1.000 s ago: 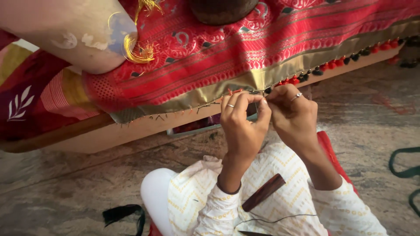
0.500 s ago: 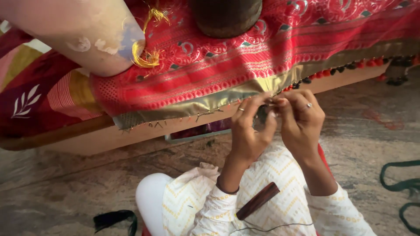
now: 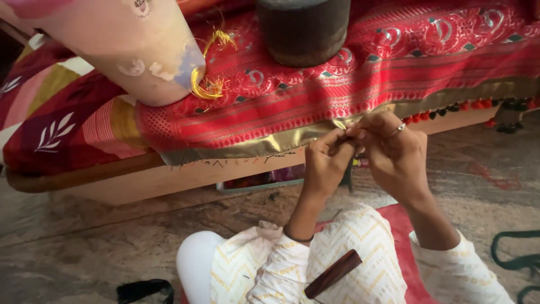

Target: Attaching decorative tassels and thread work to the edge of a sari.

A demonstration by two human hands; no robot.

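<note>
I sat on the stone floor (image 3: 84, 247), looking down at my two hands raised to the edge of a red patterned cloth (image 3: 360, 73) that was draped over a low wooden platform (image 3: 140, 183). The cloth had a shiny gold border (image 3: 253, 147) running along its hanging edge, and both hands met at that border, right of the middle of the view.

My left hand (image 3: 325, 163) was closed, its fingertips pinched together on the gold edge. My right hand (image 3: 394, 151) was also closed, fingers curled and pressed against the left hand's fingertips at the same spot; a ring (image 3: 398, 129) sat on one finger. What lay between the fingertips was too small to make out.

Left of my hands, short dark thread ends (image 3: 236, 162) hung from the border. Right of my hands, the border carried a row of small red and dark tassels (image 3: 467, 106).

On the cloth stood a dark round weight (image 3: 304, 31), and to its left lay a large pale cone (image 3: 124, 50) with loose golden thread (image 3: 211, 84) beside its end. A striped blanket with a white leaf motif (image 3: 53, 132) covered the platform's left end.

My lap, in white clothing with yellow zigzags (image 3: 349, 247), held a dark brown wooden stick (image 3: 333, 273). A green strap (image 3: 517, 262) lay on the floor at the right.
</note>
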